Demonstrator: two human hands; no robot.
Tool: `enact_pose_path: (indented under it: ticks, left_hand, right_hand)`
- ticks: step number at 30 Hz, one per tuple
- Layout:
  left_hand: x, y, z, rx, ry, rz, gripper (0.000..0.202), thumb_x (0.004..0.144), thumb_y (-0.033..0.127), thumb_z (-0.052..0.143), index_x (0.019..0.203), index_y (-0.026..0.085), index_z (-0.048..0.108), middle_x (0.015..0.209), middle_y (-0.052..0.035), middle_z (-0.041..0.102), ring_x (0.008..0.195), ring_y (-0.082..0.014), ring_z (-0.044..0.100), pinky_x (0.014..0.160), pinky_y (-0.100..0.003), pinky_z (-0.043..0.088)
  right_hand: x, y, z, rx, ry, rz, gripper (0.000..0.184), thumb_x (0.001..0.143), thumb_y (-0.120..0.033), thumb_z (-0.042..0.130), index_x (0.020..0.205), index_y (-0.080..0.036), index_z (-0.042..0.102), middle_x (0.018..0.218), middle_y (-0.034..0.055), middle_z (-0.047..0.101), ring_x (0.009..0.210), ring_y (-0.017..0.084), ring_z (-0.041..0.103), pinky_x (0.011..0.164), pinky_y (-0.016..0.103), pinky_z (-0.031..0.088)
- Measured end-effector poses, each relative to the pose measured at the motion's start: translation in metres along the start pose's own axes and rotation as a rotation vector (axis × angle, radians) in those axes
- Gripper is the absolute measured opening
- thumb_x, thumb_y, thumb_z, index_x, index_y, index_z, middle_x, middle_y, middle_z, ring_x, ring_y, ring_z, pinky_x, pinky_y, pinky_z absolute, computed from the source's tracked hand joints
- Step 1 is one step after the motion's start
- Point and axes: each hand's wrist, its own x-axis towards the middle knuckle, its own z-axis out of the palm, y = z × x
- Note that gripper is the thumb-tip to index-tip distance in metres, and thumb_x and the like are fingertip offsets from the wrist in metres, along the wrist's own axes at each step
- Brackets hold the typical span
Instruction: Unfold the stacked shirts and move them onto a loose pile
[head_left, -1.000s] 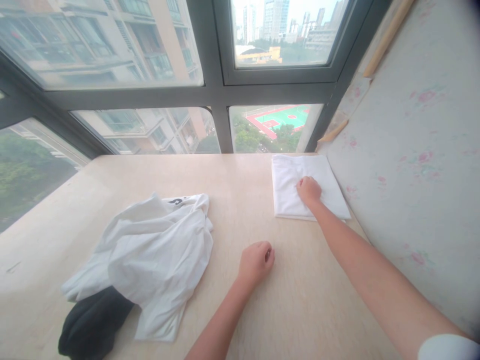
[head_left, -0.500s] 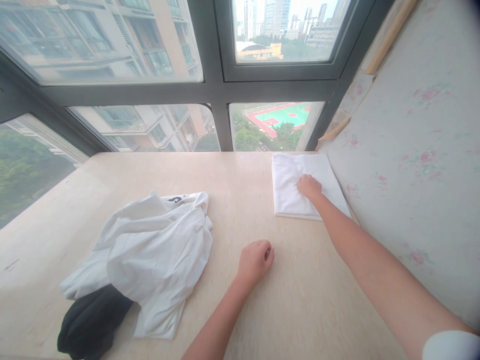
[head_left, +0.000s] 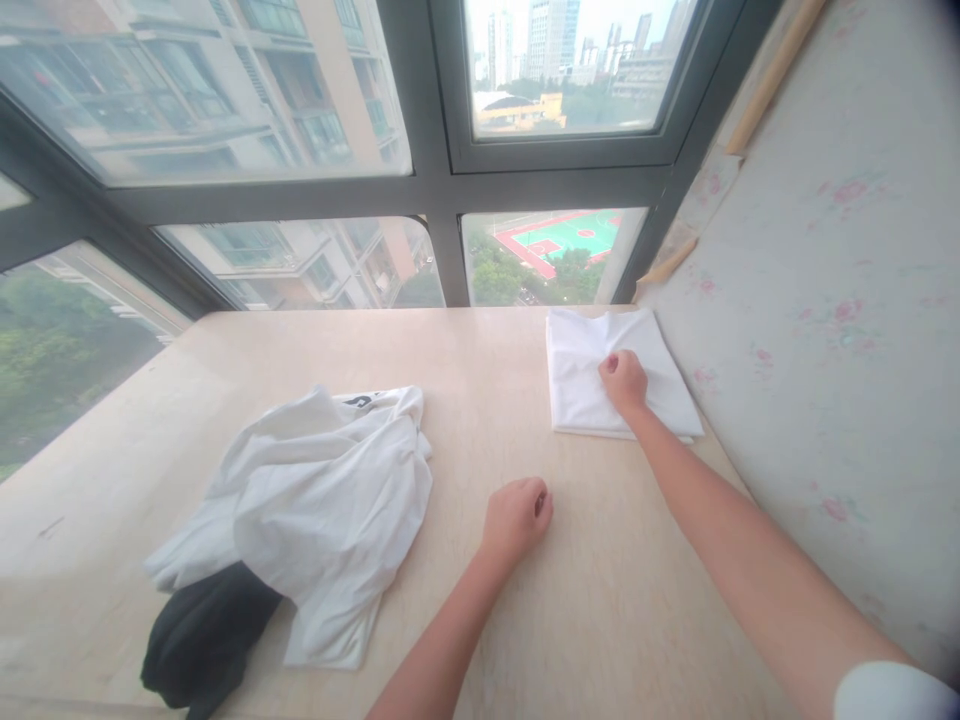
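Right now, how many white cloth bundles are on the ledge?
2: a folded white cloth at the right, beneath the right hand, and a crumpled white garment at the left, next to a black cloth. More may be hidden inside either.

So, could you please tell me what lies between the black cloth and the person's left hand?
In the head view, the crumpled white garment lies between the black cloth and the left hand, then a strip of pale tabletop.
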Motion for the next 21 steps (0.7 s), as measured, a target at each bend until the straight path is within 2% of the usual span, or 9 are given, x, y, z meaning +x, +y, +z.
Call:
enact_pose_path:
  ticks: [4,7,9,12,15,18,21]
  left_hand:
    - [-0.001,0.0,0.0,-0.001,0.011,0.0,0.02,0.093,0.028,0.047,0.076,0.02,0.052,0.073,0.0,0.061,0.068,-0.0139,0.051,0.061,-0.026,0.026]
    - [-0.001,0.0,-0.001,-0.007,0.018,0.002,0.021,0.093,0.029,0.046,0.076,0.02,0.052,0.072,0.0002,0.061,0.067,-0.0137,0.05,0.06,-0.026,0.026]
    - [-0.001,0.0,-0.001,-0.012,0.023,0.004,0.021,0.093,0.029,0.046,0.076,0.02,0.052,0.072,0.0004,0.06,0.066,-0.0136,0.05,0.06,-0.026,0.026]
    - [-0.001,0.0,0.0,-0.015,0.029,0.01,0.021,0.093,0.029,0.046,0.075,0.02,0.052,0.072,0.0005,0.06,0.066,-0.0136,0.05,0.06,-0.026,0.026]
    - [0.0,-0.001,0.001,-0.014,0.038,0.016,0.02,0.092,0.029,0.047,0.075,0.02,0.052,0.073,0.0001,0.062,0.068,-0.0142,0.052,0.061,-0.026,0.026]
    - [-0.001,-0.002,0.0,-0.012,0.05,0.025,0.018,0.091,0.028,0.049,0.076,0.02,0.053,0.075,-0.0003,0.063,0.07,-0.0146,0.054,0.061,-0.026,0.027]
    - [-0.002,-0.001,0.0,-0.007,0.059,0.034,0.019,0.092,0.029,0.049,0.076,0.02,0.055,0.075,-0.0006,0.064,0.069,-0.0144,0.054,0.062,-0.025,0.028]
  right_hand:
    - [-0.041,-0.005,-0.03,0.184,0.142,-0.083,0.003,0.083,-0.019,0.049,0.08,-0.018,0.049,0.077,0.0024,0.053,0.073,0.015,0.051,0.071,0.027,0.041]
    - [-0.102,-0.003,-0.063,0.392,0.281,-0.259,0.008,0.082,-0.018,0.052,0.078,-0.02,0.046,0.071,-0.0019,0.048,0.066,0.013,0.047,0.067,0.025,0.04]
    - [-0.153,0.002,-0.084,0.425,0.291,-0.343,0.009,0.082,-0.016,0.052,0.078,-0.021,0.046,0.071,-0.0024,0.047,0.066,0.012,0.047,0.066,0.024,0.041]
    - [-0.227,0.014,-0.102,0.426,0.186,-0.349,0.01,0.083,-0.013,0.052,0.08,-0.021,0.047,0.075,-0.0019,0.05,0.068,0.012,0.049,0.067,0.023,0.042]
    - [-0.277,0.027,-0.106,0.423,-0.063,-0.348,0.01,0.084,-0.012,0.049,0.081,-0.021,0.047,0.073,-0.0025,0.049,0.064,0.011,0.05,0.062,0.021,0.043]
    - [-0.293,0.034,-0.103,0.42,-0.195,-0.346,0.011,0.084,-0.012,0.048,0.079,-0.021,0.047,0.072,-0.0023,0.05,0.063,0.011,0.051,0.059,0.021,0.044]
    - [-0.282,0.034,-0.101,0.416,-0.215,-0.324,0.009,0.089,-0.017,0.049,0.081,-0.021,0.051,0.074,-0.0012,0.054,0.063,0.012,0.052,0.058,0.022,0.044]
